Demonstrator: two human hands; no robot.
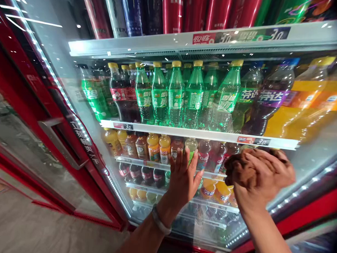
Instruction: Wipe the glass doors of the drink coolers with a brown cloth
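Note:
My left hand [183, 175], with a grey band [161, 219] round its wrist, is raised flat with fingers stretched out in front of the cooler's lower shelves. Whether it presses on the glass is hard to tell. Behind its fingertips stand small juice bottles [164, 148]. Bunched in my right hand [272, 169] is a crumpled brown cloth [240, 169], held at the right side below a shelf edge. Above both hands a row of green soda bottles [194, 96] with yellow caps stands on the middle shelf.
Cans [172, 12] line the top shelf. Orange soda bottles [307, 94] fill the right end of the middle shelf. A metal handle [64, 143] sticks out from the red door frame [51, 104] on the left. Grey floor [78, 237] shows at the lower left.

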